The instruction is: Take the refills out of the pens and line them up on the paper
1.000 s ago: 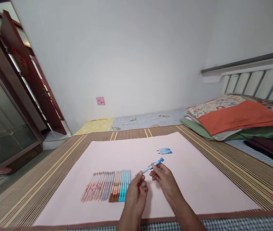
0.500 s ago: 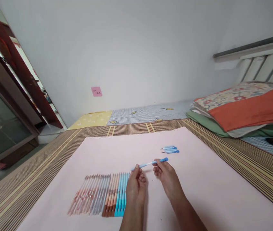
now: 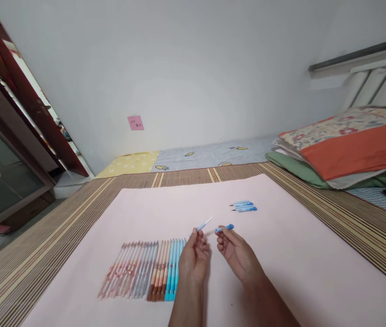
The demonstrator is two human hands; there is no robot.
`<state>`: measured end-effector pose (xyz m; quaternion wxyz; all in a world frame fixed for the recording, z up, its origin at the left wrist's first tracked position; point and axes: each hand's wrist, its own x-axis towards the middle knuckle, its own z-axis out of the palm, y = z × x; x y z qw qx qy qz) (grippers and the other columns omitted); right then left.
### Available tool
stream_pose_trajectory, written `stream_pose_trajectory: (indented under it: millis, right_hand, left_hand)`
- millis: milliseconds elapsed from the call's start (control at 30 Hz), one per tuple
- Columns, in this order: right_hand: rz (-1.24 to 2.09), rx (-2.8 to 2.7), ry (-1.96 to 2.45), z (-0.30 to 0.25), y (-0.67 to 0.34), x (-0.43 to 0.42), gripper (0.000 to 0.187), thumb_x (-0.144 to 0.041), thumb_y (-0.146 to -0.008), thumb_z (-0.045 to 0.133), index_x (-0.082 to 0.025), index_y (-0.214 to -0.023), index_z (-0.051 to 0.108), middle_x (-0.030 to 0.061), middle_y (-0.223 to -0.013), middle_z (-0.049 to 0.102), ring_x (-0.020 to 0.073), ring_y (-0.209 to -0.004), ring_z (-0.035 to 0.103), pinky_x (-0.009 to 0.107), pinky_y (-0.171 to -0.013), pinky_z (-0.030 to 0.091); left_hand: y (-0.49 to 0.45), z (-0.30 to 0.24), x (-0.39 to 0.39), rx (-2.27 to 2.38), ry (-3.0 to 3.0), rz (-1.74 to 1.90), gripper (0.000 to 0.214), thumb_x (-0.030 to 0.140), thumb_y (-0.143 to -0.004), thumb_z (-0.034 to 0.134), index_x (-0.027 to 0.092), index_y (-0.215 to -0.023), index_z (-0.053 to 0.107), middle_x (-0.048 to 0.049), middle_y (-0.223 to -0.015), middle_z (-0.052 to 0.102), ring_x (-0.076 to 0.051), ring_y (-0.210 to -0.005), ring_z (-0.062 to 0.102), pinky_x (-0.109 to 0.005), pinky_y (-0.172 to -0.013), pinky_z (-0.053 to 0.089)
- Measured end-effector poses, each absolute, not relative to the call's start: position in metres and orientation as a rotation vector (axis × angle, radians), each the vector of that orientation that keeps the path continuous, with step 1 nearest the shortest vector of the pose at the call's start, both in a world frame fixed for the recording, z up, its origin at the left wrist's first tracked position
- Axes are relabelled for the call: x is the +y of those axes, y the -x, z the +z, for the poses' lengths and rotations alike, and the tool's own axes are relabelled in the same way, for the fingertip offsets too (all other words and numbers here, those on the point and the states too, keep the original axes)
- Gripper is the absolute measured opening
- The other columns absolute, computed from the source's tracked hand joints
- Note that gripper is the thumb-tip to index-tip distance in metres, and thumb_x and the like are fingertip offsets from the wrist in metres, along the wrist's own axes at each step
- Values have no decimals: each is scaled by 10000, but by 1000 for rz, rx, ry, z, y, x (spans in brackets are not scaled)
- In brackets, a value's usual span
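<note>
My left hand (image 3: 195,259) pinches a thin blue and white pen body (image 3: 204,224) that points up and to the right. My right hand (image 3: 237,254) pinches a short blue pen cap (image 3: 225,228) just to the right of it. The two parts are apart, with a small gap between them. Both hands hover over a pale pink sheet (image 3: 281,254). A row of several pens (image 3: 145,271), pink, brown and blue, lies side by side left of my left hand. Three short blue pen pieces (image 3: 244,206) lie further back on the sheet.
The pink sheet rests on a striped woven mat (image 3: 43,254) on a bed. Folded bedding with an orange and floral cover (image 3: 346,145) is piled at the right. A dark wooden cabinet with glass (image 3: 5,159) stands at the left, and a pink note (image 3: 135,122) sticks to the wall.
The pen was in one piece between both hands. Now the blue end piece has come off in my right hand and the body stays in my left. The camera view shifted slightly.
</note>
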<state>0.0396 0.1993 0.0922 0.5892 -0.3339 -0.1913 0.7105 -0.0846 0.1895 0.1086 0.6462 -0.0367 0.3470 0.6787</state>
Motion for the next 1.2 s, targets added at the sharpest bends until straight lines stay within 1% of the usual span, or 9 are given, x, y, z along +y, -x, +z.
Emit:
stream_pose_trajectory:
  millis: [133, 267, 500, 633, 767, 867, 967, 1100, 1200]
  right_hand:
    - [1768, -556, 805, 89, -28, 188, 347, -404, -657, 928, -182, -843, 737, 39, -819, 711, 122, -629, 572, 236, -536, 449]
    - [1835, -514, 810, 85, -15, 179, 401, -414, -591, 962, -180, -794, 707, 3, -738, 667, 82, -564, 513, 200, -493, 374]
    - [1893, -618, 873, 80, -2, 170, 613, -573, -500, 964, -190, -640, 506, -93, -531, 483, 7, -404, 304, 181, -419, 174]
    - [1903, -776, 953, 71, 2, 172, 661, -658, -508, 919, -211, -608, 443, -114, -459, 405, 11, -365, 278, 190, -402, 118]
    - [1905, -935, 1047, 69, 2, 169, 667, -768, -569, 817, -230, -576, 422, -105, -406, 396, 29, -319, 291, 197, -367, 117]
    - [1965, -1207, 1043, 80, -9, 164, 639, -815, -687, 700, -224, -593, 475, -67, -420, 488, 48, -287, 337, 204, -341, 142]
    - [1807, -1427, 983, 96, -27, 167, 582, -737, -781, 689, -211, -598, 521, -51, -436, 529, 63, -305, 387, 209, -354, 196]
    - [1374, -1092, 1022, 110, -45, 186, 479, -633, -676, 839, -193, -788, 690, -26, -584, 633, 94, -446, 495, 235, -450, 353]
    - [1243, -991, 1042, 112, -50, 196, 525, -578, -597, 900, -187, -925, 779, 2, -692, 672, 124, -544, 549, 268, -520, 418]
  left_hand:
    - [84, 116, 190, 769, 175, 1535, 111, 81, -915, 679, 122, -812, 671, -53, -729, 711, -135, -624, 698, -222, -575, 591]
    - [84, 122, 189, 728, 180, 1610, 166, 98, -963, 616, 121, -806, 664, -45, -716, 700, -119, -633, 689, -212, -594, 587]
    - [86, 121, 185, 666, 91, 1634, 224, 177, -972, 645, 137, -755, 611, 34, -627, 594, -24, -411, 423, -146, -425, 417]
    - [88, 119, 185, 659, 27, 1666, 270, 176, -906, 737, 146, -705, 559, 58, -601, 549, -2, -393, 336, -130, -391, 316]
    - [91, 121, 184, 651, -44, 1681, 383, 225, -849, 803, 167, -642, 486, 93, -523, 449, -1, -368, 281, -147, -367, 247]
    - [95, 122, 185, 678, -108, 1692, 435, 266, -812, 840, 183, -635, 451, 117, -483, 366, -2, -351, 234, -156, -363, 210]
    - [98, 120, 187, 715, -142, 1696, 384, 265, -786, 855, 179, -688, 494, 104, -525, 451, 5, -355, 247, -151, -371, 206]
    - [92, 111, 187, 708, -178, 1579, 318, 259, -758, 860, 152, -743, 561, 49, -622, 600, 16, -357, 264, -145, -368, 199]
    - [81, 104, 185, 704, -200, 1494, 361, 279, -693, 906, 140, -727, 575, 30, -632, 630, 17, -362, 273, -147, -366, 198]
